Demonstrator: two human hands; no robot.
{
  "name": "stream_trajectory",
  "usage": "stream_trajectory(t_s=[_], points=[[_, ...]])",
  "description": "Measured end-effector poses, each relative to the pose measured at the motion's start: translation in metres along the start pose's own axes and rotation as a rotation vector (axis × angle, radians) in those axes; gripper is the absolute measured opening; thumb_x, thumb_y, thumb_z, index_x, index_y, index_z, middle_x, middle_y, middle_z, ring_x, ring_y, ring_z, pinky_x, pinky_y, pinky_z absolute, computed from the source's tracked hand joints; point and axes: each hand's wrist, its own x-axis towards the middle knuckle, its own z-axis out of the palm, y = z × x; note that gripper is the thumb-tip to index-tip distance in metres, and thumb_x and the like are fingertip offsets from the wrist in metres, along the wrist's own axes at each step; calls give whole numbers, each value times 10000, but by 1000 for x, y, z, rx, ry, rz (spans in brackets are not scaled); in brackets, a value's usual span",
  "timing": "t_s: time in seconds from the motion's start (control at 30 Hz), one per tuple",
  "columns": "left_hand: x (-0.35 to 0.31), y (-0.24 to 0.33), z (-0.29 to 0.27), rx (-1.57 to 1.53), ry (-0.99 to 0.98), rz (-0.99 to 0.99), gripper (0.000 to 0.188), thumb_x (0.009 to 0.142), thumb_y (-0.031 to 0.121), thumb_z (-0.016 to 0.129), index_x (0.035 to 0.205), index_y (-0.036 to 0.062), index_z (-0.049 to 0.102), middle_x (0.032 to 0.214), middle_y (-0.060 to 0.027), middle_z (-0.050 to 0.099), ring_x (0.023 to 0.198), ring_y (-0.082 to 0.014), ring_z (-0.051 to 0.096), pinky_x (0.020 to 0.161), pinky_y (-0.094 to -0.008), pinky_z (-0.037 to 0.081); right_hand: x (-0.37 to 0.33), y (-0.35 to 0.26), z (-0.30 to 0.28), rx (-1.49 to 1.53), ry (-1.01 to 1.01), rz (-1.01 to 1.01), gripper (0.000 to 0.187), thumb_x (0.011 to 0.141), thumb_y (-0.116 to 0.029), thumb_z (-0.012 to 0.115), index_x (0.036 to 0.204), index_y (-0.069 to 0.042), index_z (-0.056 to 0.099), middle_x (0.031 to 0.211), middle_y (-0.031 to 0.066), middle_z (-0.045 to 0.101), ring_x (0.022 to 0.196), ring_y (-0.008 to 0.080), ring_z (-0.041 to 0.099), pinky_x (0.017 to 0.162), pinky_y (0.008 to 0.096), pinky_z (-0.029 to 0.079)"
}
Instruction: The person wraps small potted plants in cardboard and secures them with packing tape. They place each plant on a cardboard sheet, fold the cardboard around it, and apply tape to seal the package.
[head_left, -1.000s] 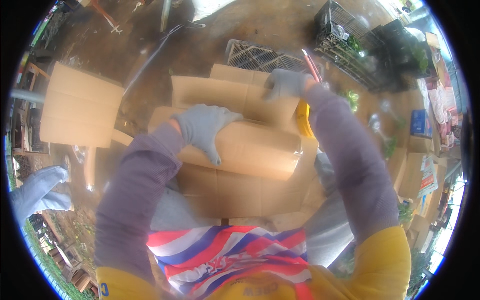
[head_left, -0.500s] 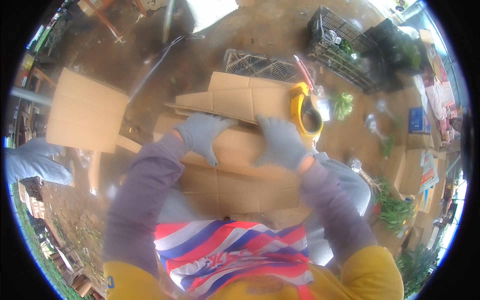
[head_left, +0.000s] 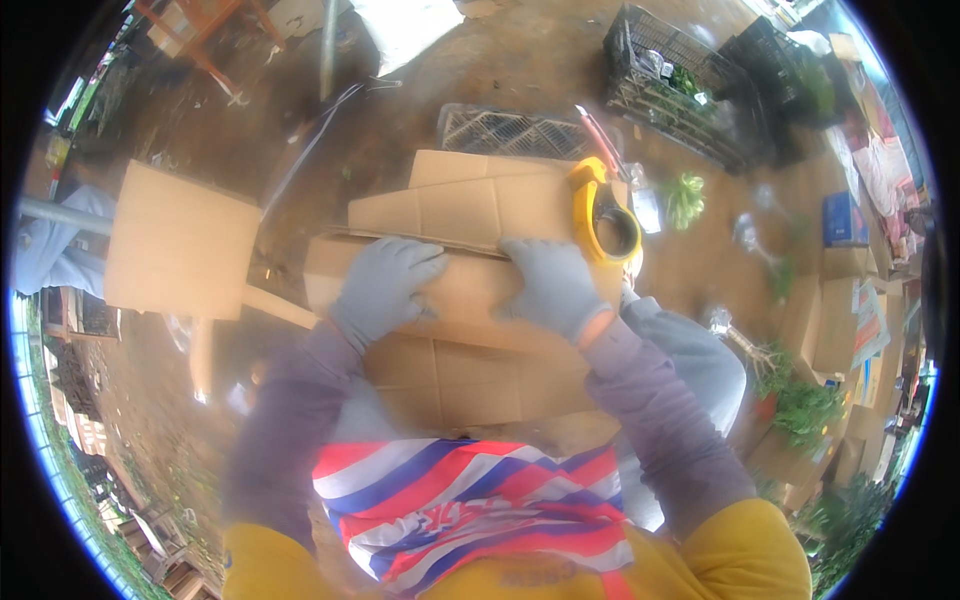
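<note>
Left hand [head_left: 385, 290]: flat, open on cardboard box [head_left: 450, 300] | right hand [head_left: 550, 285]: flat, open on same box | yellow tape dispenser [head_left: 605, 215]: just beside right hand, ungripped

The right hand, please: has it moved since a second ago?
Yes. The right hand came down from the far flap, beside the yellow tape dispenser, onto the cardboard box.

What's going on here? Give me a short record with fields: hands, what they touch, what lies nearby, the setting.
Left hand: the left hand, in a grey glove, lies flat on the cardboard box.
Right hand: the right hand, also gloved, presses on the same box top beside the left.
Box: brown, flaps lying folded at the far side.
Beside box: a yellow tape dispenser at its right far corner.
Nearby: a flat cardboard sheet to the left, black plastic crates with greens beyond.
Setting: bare dirt ground, outdoors.
</note>
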Motion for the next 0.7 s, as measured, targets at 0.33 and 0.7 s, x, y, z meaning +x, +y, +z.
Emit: stream_trajectory(t_s=[0.33,0.7], points=[[75,40,60,76,35,-356,176,890,274,656,953,116,700,859,-80,686,820,-286,658,752,-440,503,-22,5,12,5,174,210,814,569,-407,903,1239,-45,615,1108,160,676,1018,343,637,883,438,498],[76,27,82,145,252,-307,149,888,233,670,872,92,715,807,-108,680,775,-328,647,731,-448,494,-49,2,55,593,517,716,969,591,-450,936,1323,28,519,1235,211,578,1178,359,560,986,424,482]])
